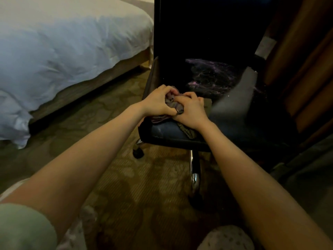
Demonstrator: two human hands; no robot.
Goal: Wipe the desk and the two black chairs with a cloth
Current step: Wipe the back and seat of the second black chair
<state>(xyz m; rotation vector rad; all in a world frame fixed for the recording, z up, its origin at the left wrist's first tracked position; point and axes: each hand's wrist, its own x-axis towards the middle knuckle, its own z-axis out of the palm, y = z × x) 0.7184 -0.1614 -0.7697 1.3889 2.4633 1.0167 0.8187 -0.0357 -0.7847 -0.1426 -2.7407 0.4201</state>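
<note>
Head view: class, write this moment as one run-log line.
left hand: grips cloth | right hand: grips cloth | cloth: bunched on black chair seat front | bed: left of chair

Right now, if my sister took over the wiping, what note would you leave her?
Left grip: fingers curled on the cloth.
Right grip: also gripping it, touching the left.
Cloth: bunched on the front edge of the black chair seat, beside the bed.
Done: can't tell how much is wiped; specks show on the seat farther back.
Left: likely this chair's seat and back; the desk and second chair, out of view.
</note>
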